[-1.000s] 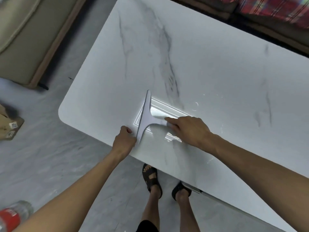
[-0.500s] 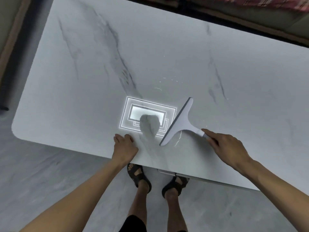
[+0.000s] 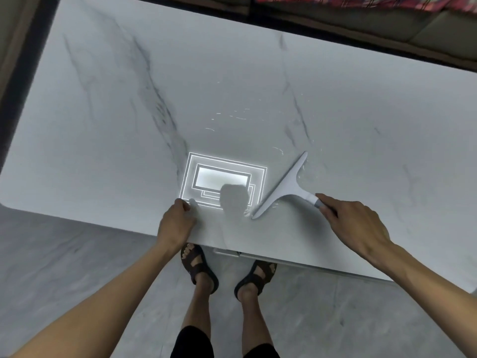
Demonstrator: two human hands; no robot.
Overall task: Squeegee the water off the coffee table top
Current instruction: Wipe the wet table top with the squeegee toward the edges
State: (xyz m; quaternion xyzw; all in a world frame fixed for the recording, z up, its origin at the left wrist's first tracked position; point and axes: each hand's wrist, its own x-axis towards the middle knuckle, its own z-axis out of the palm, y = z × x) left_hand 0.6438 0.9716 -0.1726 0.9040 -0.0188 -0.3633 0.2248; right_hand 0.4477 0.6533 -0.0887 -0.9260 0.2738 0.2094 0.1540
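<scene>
A white marble coffee table top (image 3: 108, 130) fills the view. A white T-shaped squeegee (image 3: 284, 188) lies blade-down on it near the front edge, its blade running diagonally from lower left to upper right. My right hand (image 3: 353, 223) grips the squeegee's handle at its right end. My left hand (image 3: 176, 223) rests flat on the table's front edge, fingers slightly curled, holding nothing. Thin streaks and droplets of water (image 3: 237, 116) glint beyond the blade, and a few sit at the blade's lower tip (image 3: 246, 215).
A ceiling light reflects as bright rectangles (image 3: 222, 179) between my hands. My sandalled feet (image 3: 227, 272) stand on the grey floor just under the front edge. A sofa with a red plaid cloth (image 3: 387, 3) lies beyond the far edge.
The squeegee has travelled right along the table, away from my left hand, and its blade has tilted to a diagonal. My left hand stayed on the front edge.
</scene>
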